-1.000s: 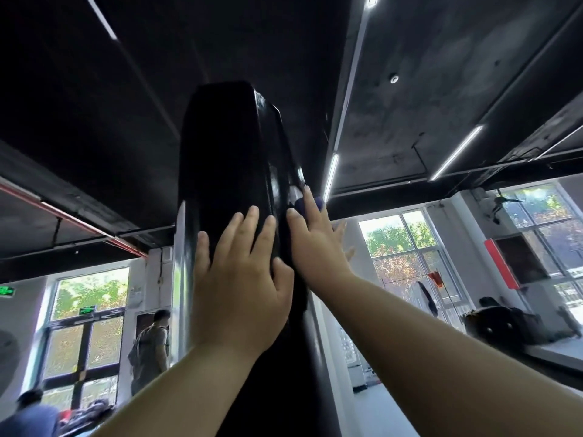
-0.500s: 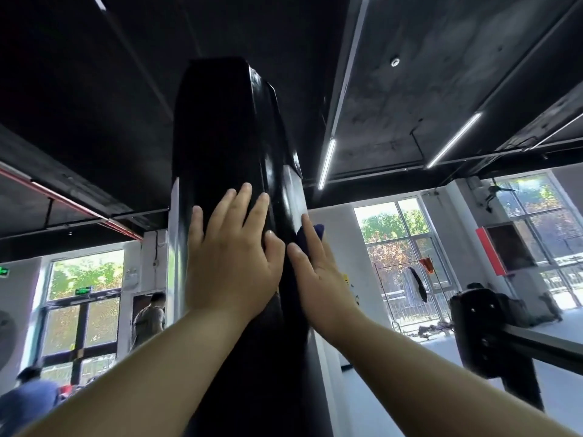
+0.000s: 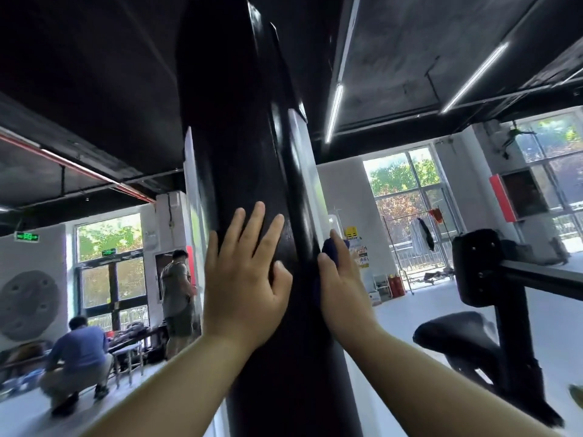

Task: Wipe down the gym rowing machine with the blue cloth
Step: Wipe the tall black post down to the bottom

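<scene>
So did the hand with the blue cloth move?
Yes. The right hand, pressing the dark blue cloth, slid down the tall glossy black machine column: it now sits well below the top of the white side strip.

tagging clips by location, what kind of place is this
Most likely a gym: a tall glossy black machine column, a black padded seat on a black metal frame, and an open floor.

The left hand (image 3: 243, 279) lies flat on the front of the tall black machine (image 3: 239, 137), fingers straight and spread. The right hand (image 3: 342, 288) presses the blue cloth (image 3: 329, 249) against the machine's right edge, fingers straight. A black seat (image 3: 457, 334) stands to the right.
</scene>
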A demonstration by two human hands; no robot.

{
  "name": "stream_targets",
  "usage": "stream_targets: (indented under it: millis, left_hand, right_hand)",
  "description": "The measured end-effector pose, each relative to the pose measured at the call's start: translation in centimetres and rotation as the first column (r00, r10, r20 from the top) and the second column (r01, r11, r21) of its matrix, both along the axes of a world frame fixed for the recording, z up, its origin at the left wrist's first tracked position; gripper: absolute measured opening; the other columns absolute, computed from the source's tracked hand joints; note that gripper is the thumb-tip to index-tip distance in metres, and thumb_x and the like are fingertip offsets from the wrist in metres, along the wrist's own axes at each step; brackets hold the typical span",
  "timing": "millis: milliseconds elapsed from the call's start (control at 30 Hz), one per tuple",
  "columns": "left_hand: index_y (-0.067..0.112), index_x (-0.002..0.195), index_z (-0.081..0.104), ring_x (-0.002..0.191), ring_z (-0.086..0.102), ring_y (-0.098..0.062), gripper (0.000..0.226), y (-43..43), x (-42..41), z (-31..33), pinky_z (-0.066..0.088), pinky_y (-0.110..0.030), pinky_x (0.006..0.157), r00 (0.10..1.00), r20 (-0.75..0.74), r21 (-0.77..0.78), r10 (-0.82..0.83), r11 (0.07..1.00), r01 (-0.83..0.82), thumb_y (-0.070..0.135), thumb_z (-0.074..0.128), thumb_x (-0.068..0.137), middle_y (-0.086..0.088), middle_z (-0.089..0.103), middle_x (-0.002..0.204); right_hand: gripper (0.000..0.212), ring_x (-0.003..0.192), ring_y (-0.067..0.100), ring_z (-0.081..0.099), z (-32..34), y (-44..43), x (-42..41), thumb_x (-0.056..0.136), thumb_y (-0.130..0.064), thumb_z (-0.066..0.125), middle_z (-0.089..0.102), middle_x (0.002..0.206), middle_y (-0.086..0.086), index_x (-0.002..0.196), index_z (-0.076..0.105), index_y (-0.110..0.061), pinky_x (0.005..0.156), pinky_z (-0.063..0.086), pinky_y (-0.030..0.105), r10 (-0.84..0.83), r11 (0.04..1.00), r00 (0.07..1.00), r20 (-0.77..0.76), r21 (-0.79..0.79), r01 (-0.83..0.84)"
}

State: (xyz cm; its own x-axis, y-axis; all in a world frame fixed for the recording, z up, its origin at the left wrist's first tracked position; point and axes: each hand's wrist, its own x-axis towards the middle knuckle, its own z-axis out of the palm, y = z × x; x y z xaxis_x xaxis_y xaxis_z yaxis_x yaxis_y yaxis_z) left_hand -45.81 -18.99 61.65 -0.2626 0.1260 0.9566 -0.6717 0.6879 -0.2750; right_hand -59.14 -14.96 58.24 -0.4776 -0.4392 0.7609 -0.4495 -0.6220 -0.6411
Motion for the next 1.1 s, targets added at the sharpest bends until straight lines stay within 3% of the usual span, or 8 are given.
stream_targets:
  millis: [100,200,300,467,700,867,967,1100]
  left_hand:
    - [0.021,0.145,0.044,0.148,0.021,-0.025,0.06,0.1,0.2,-1.5,0.021,-0.061,0.115,0.998,0.055,-0.021,0.017,1.0,-0.016,0.029,0.04,0.086,-0.004,0.032,0.158]
    - [0.021,0.144,0.045,0.149,0.02,-0.024,0.059,0.1,0.4,-1.4,0.018,-0.061,0.116,0.998,0.06,-0.02,0.0,1.0,0.001,0.029,0.041,0.086,-0.003,0.032,0.158]
    - [0.019,0.141,0.05,0.148,0.024,-0.025,0.058,0.0,0.4,-1.6,0.018,-0.06,0.117,0.999,0.043,-0.051,-0.013,0.999,0.015,0.027,0.042,0.085,-0.004,0.035,0.156]
    - [0.018,0.139,0.053,0.146,0.026,-0.024,0.057,0.1,0.2,-1.9,0.007,-0.049,0.12,0.999,0.029,-0.052,-0.024,0.998,0.026,0.024,0.042,0.084,-0.004,0.038,0.155]
    - [0.019,0.139,0.053,0.147,0.025,-0.02,0.058,0.2,0.3,-1.9,0.007,-0.046,0.122,0.996,0.022,-0.016,-0.089,0.996,0.089,0.024,0.041,0.082,0.0,0.038,0.154]
    - [0.017,0.137,0.054,0.147,0.025,-0.022,0.056,0.0,0.3,-2.0,0.002,-0.038,0.121,0.994,0.006,-0.008,-0.111,0.994,0.111,0.022,0.041,0.083,-0.003,0.038,0.154]
    - [0.016,0.138,0.052,0.149,0.017,-0.024,0.055,-0.1,0.2,-2.1,0.001,-0.037,0.121,0.99,-0.039,0.011,-0.136,0.991,0.137,0.021,0.043,0.084,-0.009,0.029,0.158]
    - [0.018,0.147,0.038,0.149,0.014,-0.019,0.061,0.1,0.2,-2.5,0.01,-0.024,0.12,0.909,-0.3,0.152,-0.289,0.926,0.345,0.022,0.044,0.086,-0.009,0.019,0.16]
  right_hand:
    - [0.051,0.147,0.02,0.022,3.2,0.2,0.3,0.102,-0.045,0.032,0.018,0.163,-0.004,0.151,0.021,-0.047,0.118,0.019,0.043,-0.053,0.997,0.998,-0.015,0.06,0.054]
    - [0.05,0.146,0.015,0.022,4.6,0.2,0.4,0.098,-0.047,0.038,0.02,0.162,-0.009,0.146,0.028,-0.054,0.117,0.022,0.042,-0.036,0.996,0.999,-0.035,-0.088,0.033]
    - [0.051,0.141,0.005,0.028,1.0,0.4,0.6,0.091,-0.05,0.04,0.029,0.156,-0.02,0.139,0.031,-0.063,0.115,0.028,0.038,0.015,0.989,1.0,0.001,-0.146,-0.014]
    - [0.05,0.145,0.007,0.02,-4.4,0.7,0.8,0.1,-0.044,0.038,0.021,0.158,-0.019,0.145,0.023,-0.059,0.114,0.023,0.034,0.027,1.0,0.999,0.032,0.005,-0.027]
    - [0.052,0.143,0.024,0.028,4.5,-0.2,0.4,0.099,-0.046,0.032,0.026,0.159,-0.004,0.15,0.024,-0.048,0.116,0.023,0.052,-0.009,1.0,0.998,0.062,-0.018,0.01]
    - [0.054,0.146,0.007,0.02,-3.0,-0.3,0.5,0.099,-0.039,0.036,0.022,0.16,-0.016,0.15,0.021,-0.05,0.118,0.018,0.034,0.007,0.999,0.999,0.04,-0.039,-0.006]
    - [0.051,0.144,-0.006,0.015,-9.7,0.9,1.3,0.098,-0.042,0.037,0.021,0.154,-0.029,0.141,0.021,-0.065,0.119,0.015,0.028,0.05,0.999,0.997,0.067,-0.015,-0.049]
    - [0.055,0.142,-0.009,0.017,-8.4,1.8,1.9,0.102,-0.026,0.042,0.023,0.154,-0.027,0.13,0.023,-0.069,0.117,0.019,0.019,0.015,0.997,1.0,0.008,-0.073,-0.014]
